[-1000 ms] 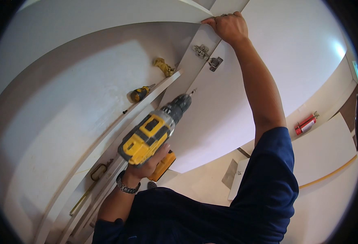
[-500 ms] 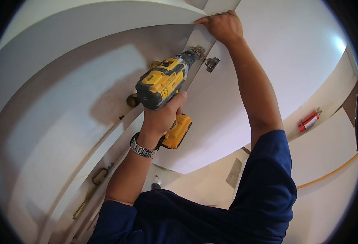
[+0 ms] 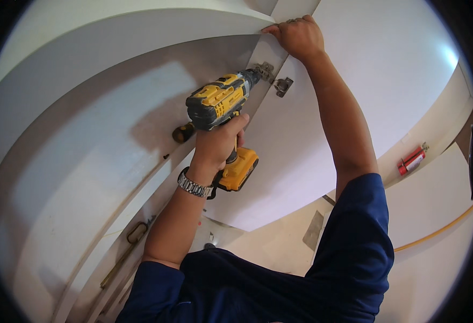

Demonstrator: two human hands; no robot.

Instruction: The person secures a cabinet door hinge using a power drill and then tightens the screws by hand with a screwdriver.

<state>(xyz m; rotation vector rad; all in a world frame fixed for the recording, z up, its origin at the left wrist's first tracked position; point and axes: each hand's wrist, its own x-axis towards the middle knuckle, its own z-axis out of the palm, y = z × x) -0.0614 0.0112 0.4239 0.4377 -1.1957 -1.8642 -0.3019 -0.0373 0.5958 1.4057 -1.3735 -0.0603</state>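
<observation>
My left hand (image 3: 217,142) is closed round the grip of a yellow and black cordless drill (image 3: 220,99). The drill's nose points up and right, at a metal hinge (image 3: 265,71) on a narrow white cabinet upright (image 3: 268,51); the bit's tip is hard to make out. Beside it, another metal hinge part (image 3: 283,86) sits on the broad white door panel (image 3: 371,70). My right hand (image 3: 301,39) grips the panel's edge near the top, where it meets the upright, with the thumb stretched left toward the curved-looking white shelf (image 3: 139,37).
A black and yellow tool handle (image 3: 183,133) lies behind the drill, with a small dark piece (image 3: 166,156) near the ledge. Lower left is a long brass-coloured tool (image 3: 121,261) with a looped end. A red fire extinguisher (image 3: 411,160) and a yellow hose (image 3: 435,229) are at right.
The drill and both hands sit slightly lower and further right in the picture, along with the whole scene. The drill's nose stays at the hinge, and both grips are kept.
</observation>
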